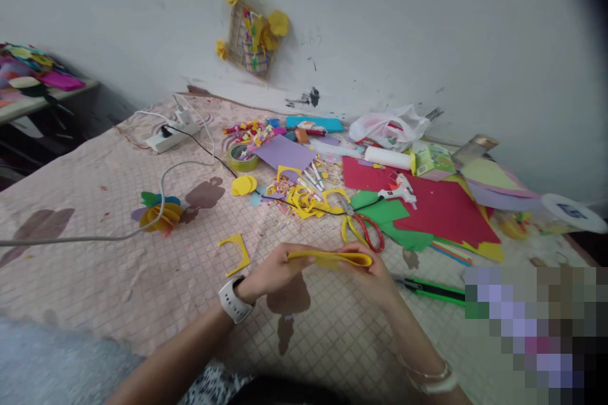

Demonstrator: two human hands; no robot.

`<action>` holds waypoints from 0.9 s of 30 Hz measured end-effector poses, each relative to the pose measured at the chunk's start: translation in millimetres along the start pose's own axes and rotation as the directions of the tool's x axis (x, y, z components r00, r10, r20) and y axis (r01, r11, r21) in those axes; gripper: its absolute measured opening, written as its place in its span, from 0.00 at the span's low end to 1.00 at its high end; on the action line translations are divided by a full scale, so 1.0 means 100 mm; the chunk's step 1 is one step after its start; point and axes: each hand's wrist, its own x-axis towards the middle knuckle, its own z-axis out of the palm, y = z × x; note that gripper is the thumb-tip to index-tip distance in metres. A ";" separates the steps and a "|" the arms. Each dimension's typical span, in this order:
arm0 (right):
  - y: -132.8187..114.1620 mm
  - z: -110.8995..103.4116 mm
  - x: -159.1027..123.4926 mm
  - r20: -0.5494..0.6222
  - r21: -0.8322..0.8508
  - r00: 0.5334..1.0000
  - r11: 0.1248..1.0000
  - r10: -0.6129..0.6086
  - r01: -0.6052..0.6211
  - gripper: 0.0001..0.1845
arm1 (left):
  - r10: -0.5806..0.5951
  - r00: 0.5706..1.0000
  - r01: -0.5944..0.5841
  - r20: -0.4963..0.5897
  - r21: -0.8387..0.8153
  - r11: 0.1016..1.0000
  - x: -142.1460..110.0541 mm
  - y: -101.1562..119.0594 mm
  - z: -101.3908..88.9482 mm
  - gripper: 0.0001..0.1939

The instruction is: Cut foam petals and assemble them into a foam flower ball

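Note:
A folded yellow foam sheet (332, 259) lies flat between both hands, just above the pink quilted cloth (95, 266). My left hand (273, 275), with a white watch on the wrist, is closed on the sheet's left end. My right hand (375, 278) pinches the right end, fingers curled round it. Red-handled scissors (363, 228) lie just beyond my right hand. A yellow foam offcut (236, 253) lies to the left of my left hand.
Yellow scraps (304, 199), yellow discs (244, 185), a tape roll (242, 158), red (441, 205) and green sheets (389, 215), a glue gun (401, 191), a green cutter (432, 290), a paper flower (159, 212), a power strip (171, 136) with cables, and a plastic bag (387, 126) lie around.

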 end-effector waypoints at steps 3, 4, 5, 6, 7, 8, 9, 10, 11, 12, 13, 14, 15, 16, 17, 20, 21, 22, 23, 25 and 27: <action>0.04 0.04 -0.02 -0.011 -0.064 0.999 0.997 -0.054 0.053 0.06 | 0.049 0.998 -0.052 0.039 0.081 0.995 0.00 -0.01 -0.05 0.13; 0.04 0.05 -0.03 -0.012 -0.078 0.998 0.995 -0.064 0.063 0.05 | 0.067 0.998 -0.069 0.022 0.096 0.993 0.01 -0.03 -0.07 0.14; 0.05 0.07 -0.04 -0.010 -0.090 0.997 0.993 -0.072 0.071 0.05 | 0.087 0.996 -0.086 -0.005 0.107 0.991 0.01 -0.05 -0.08 0.15; 0.05 0.08 -0.04 -0.003 -0.099 0.997 0.992 -0.079 0.078 0.06 | 0.110 0.993 -0.105 -0.035 0.115 0.988 0.02 -0.07 -0.09 0.16; 0.05 0.10 -0.04 0.007 -0.107 0.996 0.991 -0.083 0.084 0.06 | 0.133 0.989 -0.124 -0.063 0.120 0.985 0.02 -0.09 -0.09 0.16; 0.05 0.10 -0.04 0.020 -0.114 0.996 0.990 -0.087 0.089 0.06 | 0.153 0.985 -0.142 -0.084 0.123 0.982 0.02 -0.10 -0.09 0.17; 0.05 0.11 -0.04 0.035 -0.120 0.995 0.988 -0.089 0.092 0.06 | 0.170 0.981 -0.157 -0.096 0.125 0.980 0.02 -0.10 -0.07 0.17; 0.05 0.11 -0.04 0.048 -0.127 0.995 0.987 -0.089 0.094 0.06 | 0.182 0.978 -0.169 -0.105 0.127 0.977 0.02 -0.10 -0.06 0.17; 0.05 0.11 -0.04 0.060 -0.134 0.994 0.986 -0.088 0.095 0.06 | 0.190 0.975 -0.176 -0.112 0.127 0.976 0.02 -0.09 -0.04 0.17; 0.05 0.11 -0.04 0.069 -0.140 0.994 0.986 -0.086 0.095 0.06 | 0.195 0.973 -0.180 -0.120 0.127 0.975 0.02 -0.08 -0.02 0.17; 0.06 0.12 -0.04 0.077 -0.144 0.993 0.985 -0.084 0.095 0.06 | 0.199 0.971 -0.182 -0.133 0.127 0.975 0.02 -0.07 0.01 0.17; 0.06 0.12 -0.04 0.083 -0.147 0.993 0.985 -0.084 0.095 0.07 | 0.203 0.968 -0.185 -0.148 0.127 0.975 0.02 -0.07 0.03 0.18; 0.07 0.12 -0.04 0.089 -0.149 0.993 0.984 -0.084 0.097 0.07 | 0.207 0.964 -0.187 -0.166 0.125 0.974 0.02 -0.07 0.05 0.18; 0.07 0.12 -0.05 0.094 -0.150 0.992 0.984 -0.085 0.098 0.08 | 0.210 0.960 -0.190 -0.185 0.122 0.974 0.02 -0.07 0.07 0.19; 0.08 0.12 -0.05 0.101 -0.150 0.991 0.984 -0.085 0.100 0.08 | 0.213 0.956 -0.193 -0.201 0.116 0.974 0.03 -0.08 0.08 0.20; 0.08 0.11 -0.07 0.120 -0.149 0.989 0.983 -0.086 0.104 0.09 | 0.214 0.949 -0.196 -0.230 0.097 0.976 0.04 -0.12 0.10 0.19; 0.08 0.11 -0.07 0.124 -0.147 0.988 0.983 -0.087 0.105 0.09 | 0.213 0.949 -0.196 -0.233 0.093 0.976 0.04 -0.14 0.09 0.20; 0.08 0.11 -0.08 0.126 -0.146 0.988 0.984 -0.088 0.106 0.10 | 0.211 0.949 -0.195 -0.233 0.091 0.977 0.05 -0.15 0.09 0.20; 0.09 0.10 -0.08 0.125 -0.146 0.988 0.984 -0.087 0.105 0.10 | 0.209 0.951 -0.193 -0.229 0.090 0.977 0.05 -0.15 0.08 0.20; 0.10 0.10 -0.08 0.117 -0.149 0.990 0.984 -0.082 0.099 0.10 | 0.203 0.958 -0.188 -0.205 0.090 0.978 0.06 -0.15 0.05 0.18; 0.12 0.10 -0.07 0.112 -0.151 0.991 0.985 -0.071 0.088 0.09 | 0.187 0.970 -0.175 -0.157 0.087 0.981 0.08 -0.13 0.01 0.17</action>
